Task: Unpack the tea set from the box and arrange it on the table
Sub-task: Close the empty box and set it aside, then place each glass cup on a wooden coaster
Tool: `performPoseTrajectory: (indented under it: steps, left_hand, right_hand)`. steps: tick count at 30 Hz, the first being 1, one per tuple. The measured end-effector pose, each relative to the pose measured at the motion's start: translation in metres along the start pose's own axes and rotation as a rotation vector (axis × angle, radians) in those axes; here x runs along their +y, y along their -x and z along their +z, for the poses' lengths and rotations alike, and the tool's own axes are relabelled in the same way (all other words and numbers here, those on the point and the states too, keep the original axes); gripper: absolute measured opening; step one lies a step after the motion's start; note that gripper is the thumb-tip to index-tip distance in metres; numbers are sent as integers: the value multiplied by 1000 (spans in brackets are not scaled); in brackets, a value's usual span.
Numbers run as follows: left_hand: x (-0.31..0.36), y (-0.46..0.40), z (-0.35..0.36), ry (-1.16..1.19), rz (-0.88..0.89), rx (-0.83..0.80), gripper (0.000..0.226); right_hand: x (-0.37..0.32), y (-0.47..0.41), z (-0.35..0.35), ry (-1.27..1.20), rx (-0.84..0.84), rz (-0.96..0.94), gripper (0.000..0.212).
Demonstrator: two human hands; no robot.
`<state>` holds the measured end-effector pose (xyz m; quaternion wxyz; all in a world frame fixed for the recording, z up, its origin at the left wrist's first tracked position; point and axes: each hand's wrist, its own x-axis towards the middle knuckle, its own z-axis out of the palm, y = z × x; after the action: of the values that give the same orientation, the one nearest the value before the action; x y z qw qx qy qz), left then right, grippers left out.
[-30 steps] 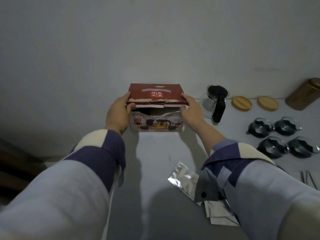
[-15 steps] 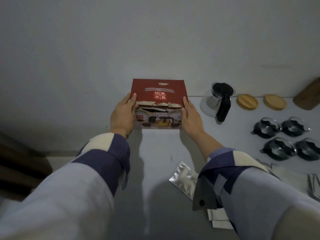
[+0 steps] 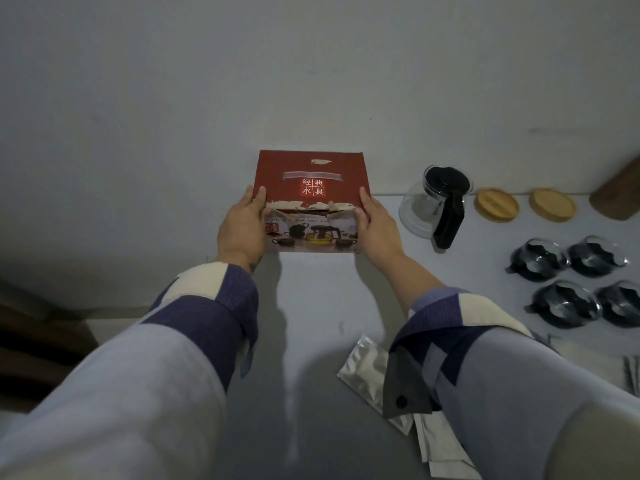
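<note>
Box (image 3: 310,188), red-topped, sits at the far edge of the table (image 3: 311,306) against the wall (image 3: 311,64), held between both hands. Its lid carries white characters on a red square and a torn pale strip along the near edge; the front face below shows a printed picture of a teapot and cups. The left hand (image 3: 242,230) is flat against the box's left side, fingers stretched up along the lid's edge, thumb on the front corner. The right hand (image 3: 375,226) presses the right side likewise, fingers extended, thumb near the torn front edge. Both hands are open and clasping the box between the palms rather than curled around it.

To the right of the box, apart from it, stands a glass teapot (image 3: 434,202) with a black lid and black handle. Beyond it lie two round wooden lids (image 3: 497,204) side by side near the wall, and a brown cylinder (image 3: 618,195) is cut off by the picture's right edge. Nearer, on the right, four glass cups (image 3: 568,282) with dark holders are grouped two by two. A silver foil pouch (image 3: 363,372) lies on the table under the right sleeve (image 3: 485,358), with white paper packets (image 3: 440,448) just beside it. The left sleeve (image 3: 156,358) is pale blue with dark blue and cream patches.
</note>
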<state>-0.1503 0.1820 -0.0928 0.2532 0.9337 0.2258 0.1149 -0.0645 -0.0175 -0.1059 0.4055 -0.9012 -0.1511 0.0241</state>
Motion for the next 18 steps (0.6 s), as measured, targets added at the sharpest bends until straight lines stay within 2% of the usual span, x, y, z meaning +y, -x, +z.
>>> performPoseTrajectory:
  steps: [6, 10, 14, 18]
  left_hand:
    - [4, -7, -7, -41, -7, -13, 47]
    - [18, -7, -14, -192, 12, 36, 49]
    - [43, -2, -18, -254, 124, 79, 61]
    - [89, 12, -5, -275, 266, 70, 52]
  right_hand:
    - [-5, -3, -1, -153, 31, 57, 45]
    - [-5, 2, -10, -288, 79, 98, 41]
    - [2, 11, -33, -253, 64, 99, 34]
    - [17, 18, -75, -155, 88, 102, 28]
